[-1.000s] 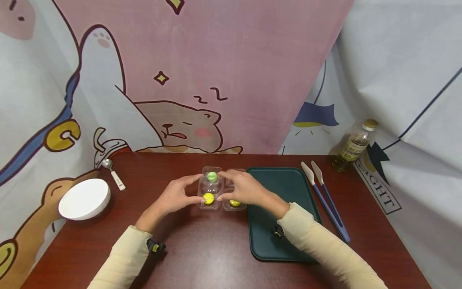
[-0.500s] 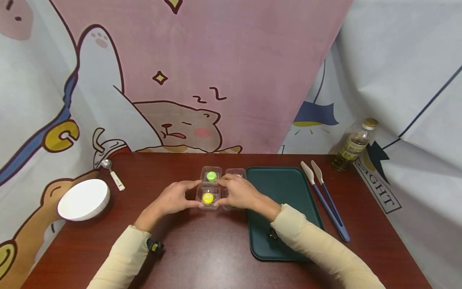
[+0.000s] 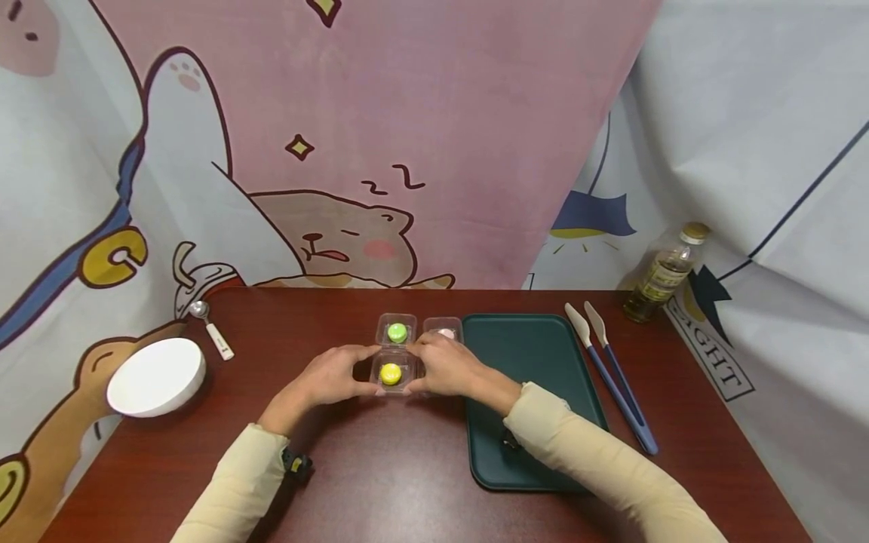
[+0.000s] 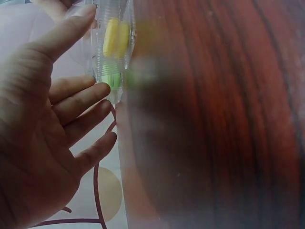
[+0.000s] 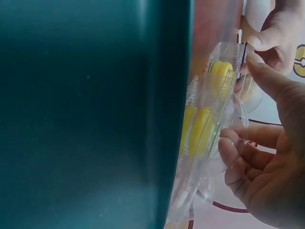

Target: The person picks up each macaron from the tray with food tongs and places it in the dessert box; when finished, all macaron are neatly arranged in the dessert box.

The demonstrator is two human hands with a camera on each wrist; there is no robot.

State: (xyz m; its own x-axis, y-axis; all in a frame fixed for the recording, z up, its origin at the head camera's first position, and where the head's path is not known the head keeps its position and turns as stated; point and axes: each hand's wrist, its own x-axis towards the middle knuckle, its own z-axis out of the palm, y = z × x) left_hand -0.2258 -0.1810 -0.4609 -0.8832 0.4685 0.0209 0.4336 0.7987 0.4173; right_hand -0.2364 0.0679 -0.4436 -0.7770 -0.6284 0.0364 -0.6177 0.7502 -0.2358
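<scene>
A clear plastic macaron box (image 3: 382, 318) lies mid-table, with a green macaron (image 3: 397, 332) in its far compartment and a yellow macaron (image 3: 390, 374) in the near one. My left hand (image 3: 333, 373) holds its left side, thumb at the near corner and fingers farther back. From the right, my right hand (image 3: 451, 367) grips the same box with thumb and fingertips. That hand covers much of a second clear box (image 3: 431, 323), where a pale pink macaron (image 3: 446, 332) shows. The right wrist view shows yellow macarons (image 5: 200, 129) through the second box's side.
A dark green tray (image 3: 523, 422) lies right of the boxes, under my right forearm. Two blue-handled knives (image 3: 611, 369) and an oil bottle (image 3: 661, 279) stand beyond it. At left are a white bowl (image 3: 158, 375) and a small scoop (image 3: 216, 335).
My right hand has come slightly nearer and lower, uncovering the pink macaron. Clear plastic that looked raised over the left box now sits lower. My left hand stays at its left side.
</scene>
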